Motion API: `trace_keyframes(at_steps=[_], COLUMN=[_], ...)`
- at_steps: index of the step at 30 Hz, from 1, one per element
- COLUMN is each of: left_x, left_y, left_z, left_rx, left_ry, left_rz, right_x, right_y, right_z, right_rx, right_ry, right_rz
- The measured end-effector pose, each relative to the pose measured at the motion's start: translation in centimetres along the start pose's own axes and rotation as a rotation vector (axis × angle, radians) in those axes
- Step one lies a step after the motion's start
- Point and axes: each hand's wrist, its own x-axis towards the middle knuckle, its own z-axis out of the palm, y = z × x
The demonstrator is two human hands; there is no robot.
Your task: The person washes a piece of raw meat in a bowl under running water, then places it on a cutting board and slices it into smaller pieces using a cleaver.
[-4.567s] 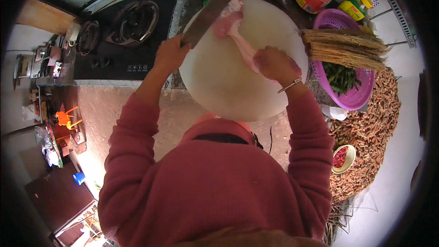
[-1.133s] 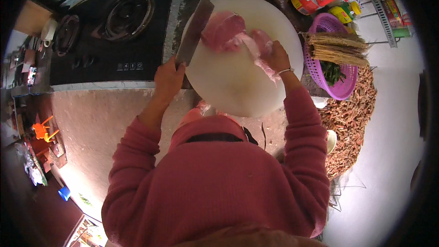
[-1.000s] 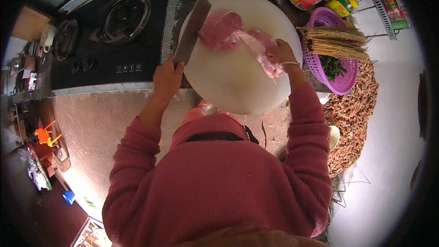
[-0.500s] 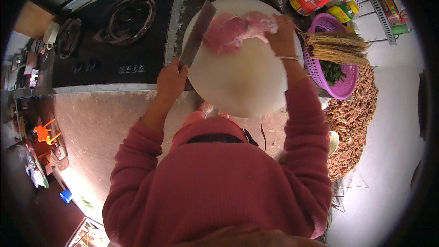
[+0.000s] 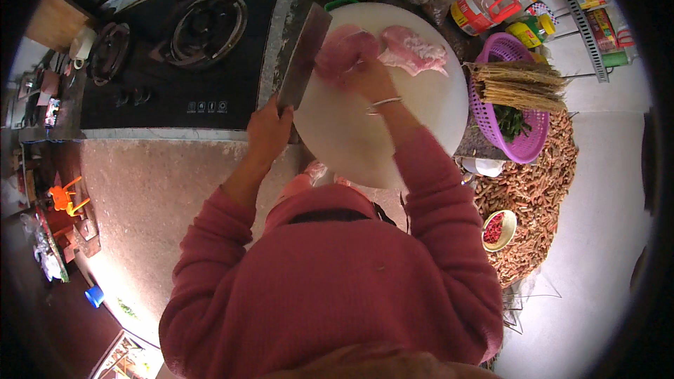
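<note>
My left hand [image 5: 268, 130] is wrapped round the handle of a cleaver [image 5: 305, 56]. Its wide dark blade slants up and away over the left rim of a round white cutting board [image 5: 382, 144]. A large piece of raw pink meat [image 5: 340, 48] lies on the board to the right of the blade. My right hand [image 5: 372, 81] has its fingers closed at the meat's right edge, slightly blurred. Apart from it, further right, lies a second, paler piece of raw meat [image 5: 413, 50].
A black two-burner stove [image 5: 168, 91] is left of the board. On the right, a purple basket [image 5: 531, 142] holds greens under a straw whisk [image 5: 519, 88]. Behind stand a large red-labelled bottle [image 5: 477, 10] and a yellow-capped bottle [image 5: 533, 29]. A bowl of red bits [image 5: 496, 230] sits at lower right.
My right hand has moved left from the smaller meat piece to the larger one. The two pieces now lie apart, with a gap between them. The cleaver stays in my left hand.
</note>
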Motion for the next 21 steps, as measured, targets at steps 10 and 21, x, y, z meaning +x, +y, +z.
trace_keyframes(at_steps=[10,21], left_x=[-0.4,-0.3], left_y=[0.4,-0.4], left_z=[0.0,0.4], left_rx=[-0.011,-0.089], left_ry=[0.059,0.071], left_rz=[0.068,0.023], right_x=[-0.9,2.8], right_y=[10.5,-1.3], right_z=[4.5,-1.0], right_rx=[0.62,1.773], right_ry=[-0.082,0.165], right_rz=[0.318,1.295])
